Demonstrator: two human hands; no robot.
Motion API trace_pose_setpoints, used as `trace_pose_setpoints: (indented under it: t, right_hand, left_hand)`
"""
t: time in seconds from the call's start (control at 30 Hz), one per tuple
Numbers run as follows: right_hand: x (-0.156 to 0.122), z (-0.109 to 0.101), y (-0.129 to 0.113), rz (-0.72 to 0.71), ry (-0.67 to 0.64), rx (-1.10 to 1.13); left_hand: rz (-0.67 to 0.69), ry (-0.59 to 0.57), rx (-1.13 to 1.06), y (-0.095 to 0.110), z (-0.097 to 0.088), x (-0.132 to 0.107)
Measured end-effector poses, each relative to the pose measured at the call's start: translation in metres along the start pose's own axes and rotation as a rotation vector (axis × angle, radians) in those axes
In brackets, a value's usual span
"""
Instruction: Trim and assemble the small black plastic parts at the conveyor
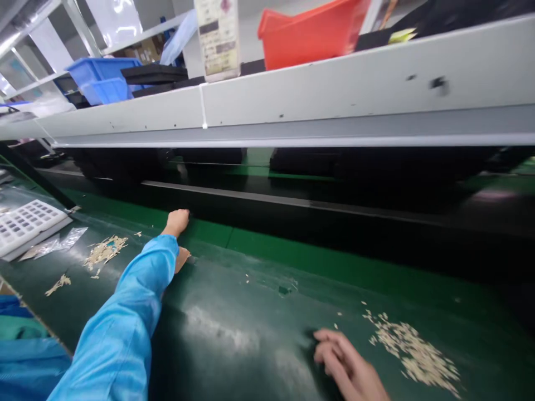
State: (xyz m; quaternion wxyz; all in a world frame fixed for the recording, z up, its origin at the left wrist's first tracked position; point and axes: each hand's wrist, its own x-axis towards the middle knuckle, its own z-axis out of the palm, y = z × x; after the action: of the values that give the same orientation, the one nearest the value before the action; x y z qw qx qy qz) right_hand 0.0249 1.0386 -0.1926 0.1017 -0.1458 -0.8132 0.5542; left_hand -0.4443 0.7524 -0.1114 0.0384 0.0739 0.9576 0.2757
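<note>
In the head view, the left hand [178, 223], at the end of a blue sleeve [137, 298], reaches toward the back of a dark green worktable [234, 301]; its fingers are curled in, and whether they grip anything I cannot tell. The right hand [349, 362] is at the near edge of the picture, fingers loosely bent and partly apart, just left of a spread pile of small beige pieces [418, 353] (a few strays lie toward the back). Left of the sleeve lies a heap of thin beige slivers [104, 250] with a teal bit among them, a smaller bunch [58, 284] nearer the front, a clear plastic bag [74, 238] and a white compartment tray [31, 223]. A red bin [309, 36] and a blue bin [102, 78] sit on the shelf [334, 94] above.
</note>
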Motion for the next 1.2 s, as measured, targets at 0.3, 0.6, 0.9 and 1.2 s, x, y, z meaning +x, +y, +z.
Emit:
trace_pose_setpoints:
  t: [0.3, 0.6, 0.9, 1.2]
  right_hand:
    - [0.073, -0.005, -0.043, -0.212, 0.428, 0.168]
    - [0.062, 0.034, -0.027, -0.094, 0.201, 0.312]
    - [0.059, 0.036, -0.031, -0.102, -0.006, 0.368]
    - [0.058, 0.030, -0.026, -0.071, 0.073, 0.330]
  left_hand:
    - [0.099, -0.364, -0.776, 0.085, 0.102, -0.213]
    - [-0.046, -0.345, -1.154, 0.118, 0.149, -0.305]
    - [0.040, -0.244, -1.120, 0.116, 0.140, -0.304]
    - [0.384, -0.325, -0.615, 0.109, 0.141, -0.306]
